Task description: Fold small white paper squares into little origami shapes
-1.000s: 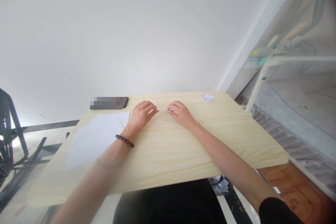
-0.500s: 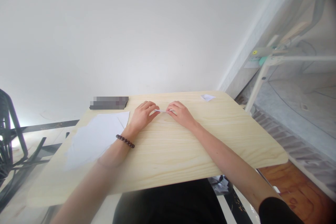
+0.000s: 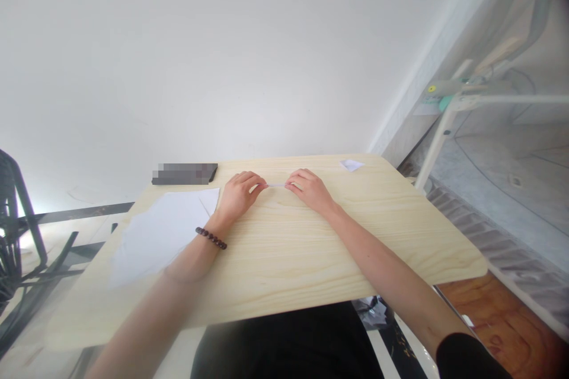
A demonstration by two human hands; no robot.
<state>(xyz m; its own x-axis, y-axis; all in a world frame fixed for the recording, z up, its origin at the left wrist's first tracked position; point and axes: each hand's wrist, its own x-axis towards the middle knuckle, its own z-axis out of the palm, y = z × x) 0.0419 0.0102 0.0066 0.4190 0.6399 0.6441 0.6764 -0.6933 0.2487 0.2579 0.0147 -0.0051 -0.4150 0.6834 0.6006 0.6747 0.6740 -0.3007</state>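
Note:
Between my two hands, just above the wooden table, stretches a thin strip of white paper, seen nearly edge-on. My left hand, with a dark bead bracelet at its wrist, pinches the strip's left end between thumb and fingers. At the other end my right hand pinches it the same way. The fingertips of the two hands are a short gap apart. My fingers cover both ends of the strip.
Left of my left arm lies a spread of white paper sheets. Behind them sits a dark flat object, partly pixelated. A small folded white paper rests near the table's back right. A wall rises behind the table.
My hands have drawn slightly apart, so a little more of the strip shows between them. It now looks straighter and more level. Both hands still hold it.

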